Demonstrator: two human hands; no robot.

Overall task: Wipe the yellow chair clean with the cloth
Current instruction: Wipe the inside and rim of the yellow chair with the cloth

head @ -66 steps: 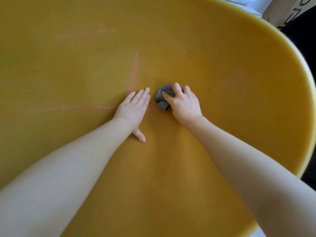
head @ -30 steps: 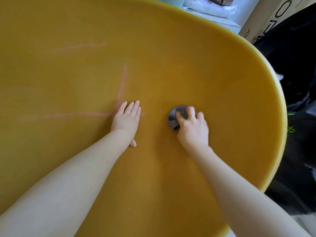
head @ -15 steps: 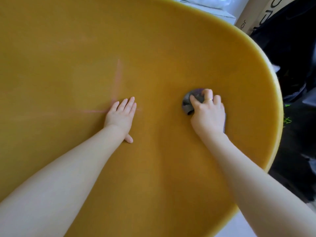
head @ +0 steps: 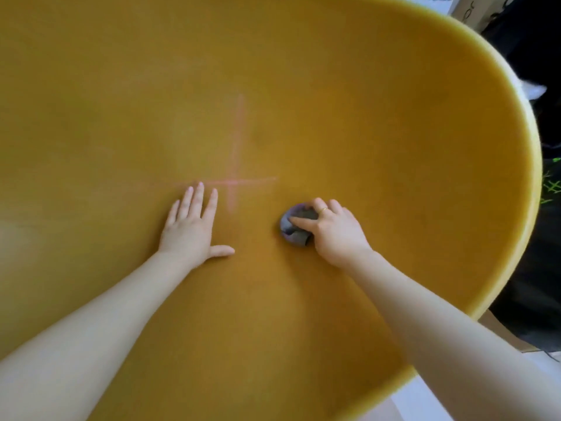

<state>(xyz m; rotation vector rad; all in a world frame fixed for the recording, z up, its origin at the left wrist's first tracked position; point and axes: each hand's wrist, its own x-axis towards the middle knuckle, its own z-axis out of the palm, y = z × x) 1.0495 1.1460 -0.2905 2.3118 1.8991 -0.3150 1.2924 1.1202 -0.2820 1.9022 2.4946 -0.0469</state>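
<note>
Left hand (head: 194,230): flat, fingers spread, palm down on the yellow chair (head: 364,117).
Right hand (head: 334,230): curled round a bunched grey cloth (head: 293,227), pressing it to the seat.
Pink marks (head: 235,174): crossed, just beyond the left fingertips.

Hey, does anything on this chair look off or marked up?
Yes. Faint pink streaks form a cross on the yellow chair, just beyond the flat left hand. The cloth, bunched under the right hand, sits beside them, not on them.

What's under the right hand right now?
The right hand presses a balled grey cloth onto the yellow chair. The cloth's left side shows; the rest, and the chair surface beneath it, are covered.
</note>
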